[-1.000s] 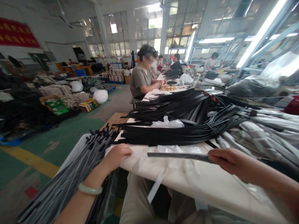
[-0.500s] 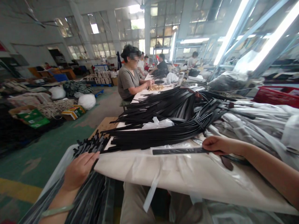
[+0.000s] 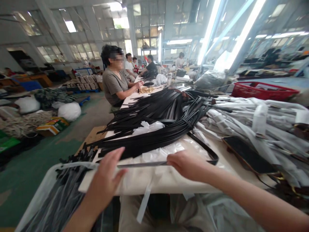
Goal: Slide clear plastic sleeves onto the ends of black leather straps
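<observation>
My right hand (image 3: 182,162) pinches a long black strap (image 3: 145,164) near the front of the pale-covered table (image 3: 164,182). One end of the strap runs left from my fingers; a black length bends round on the table behind my right wrist. My left hand (image 3: 108,172) is open, thumb and fingers apart, close to the strap's left end; whether it touches is unclear. Just behind lies a thick bundle of black straps (image 3: 142,141), with crumpled white plastic (image 3: 148,127) on top. Beneath my left arm, a white bin (image 3: 36,196) holds more black straps (image 3: 60,196) in clear plastic.
White-wrapped straps (image 3: 243,112) are heaped on the right, beside a dark flat piece (image 3: 249,154). A red basket (image 3: 263,91) stands behind them. Across the table's left side, a co-worker in a grey-brown shirt (image 3: 114,83) handles small items near gold-coloured pieces (image 3: 146,90).
My right hand has moved left along the table with the strap. My left hand has come off the bin's straps and moved right, its fingers now spread. The view has turned right.
</observation>
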Tool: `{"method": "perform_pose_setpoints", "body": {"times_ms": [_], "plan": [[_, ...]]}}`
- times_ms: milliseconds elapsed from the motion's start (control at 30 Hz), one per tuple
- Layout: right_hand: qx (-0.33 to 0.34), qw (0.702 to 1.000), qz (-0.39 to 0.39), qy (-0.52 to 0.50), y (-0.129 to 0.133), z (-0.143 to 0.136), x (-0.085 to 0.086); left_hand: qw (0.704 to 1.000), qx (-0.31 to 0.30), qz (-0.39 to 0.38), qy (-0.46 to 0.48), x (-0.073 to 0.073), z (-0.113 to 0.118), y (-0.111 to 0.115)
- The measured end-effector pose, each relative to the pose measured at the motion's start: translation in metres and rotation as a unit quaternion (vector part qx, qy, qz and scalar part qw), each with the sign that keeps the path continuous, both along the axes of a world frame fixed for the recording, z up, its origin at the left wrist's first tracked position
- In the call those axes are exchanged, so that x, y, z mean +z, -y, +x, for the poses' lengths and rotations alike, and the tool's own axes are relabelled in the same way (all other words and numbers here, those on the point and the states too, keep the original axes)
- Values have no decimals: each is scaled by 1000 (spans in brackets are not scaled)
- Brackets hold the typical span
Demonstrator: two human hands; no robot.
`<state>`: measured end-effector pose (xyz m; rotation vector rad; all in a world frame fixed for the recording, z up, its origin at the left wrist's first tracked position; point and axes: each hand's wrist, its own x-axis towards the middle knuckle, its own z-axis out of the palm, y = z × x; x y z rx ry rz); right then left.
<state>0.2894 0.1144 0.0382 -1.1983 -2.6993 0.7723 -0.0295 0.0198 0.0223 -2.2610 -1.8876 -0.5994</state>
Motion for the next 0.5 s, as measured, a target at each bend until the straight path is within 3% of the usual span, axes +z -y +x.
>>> {"method": "perform_pose_setpoints", "body": {"times_ms": [67, 133, 267, 367, 500], "plan": [[66, 993, 84, 42, 20, -22, 2, 971, -137, -197, 22, 7, 55, -19], [94, 984, 129, 73, 30, -28, 3, 945, -182, -270, 23, 10, 83, -35], [44, 987, 96, 119, 24, 5, 5, 932, -181, -315, 12, 10, 74, -49], [50, 988, 92, 114, 18, 25, 7, 928, -185, -324, 3, 10, 65, -50], [48, 986, 121, 105, 22, 11, 8, 925, -195, -326, 0, 12, 83, -50]]}}
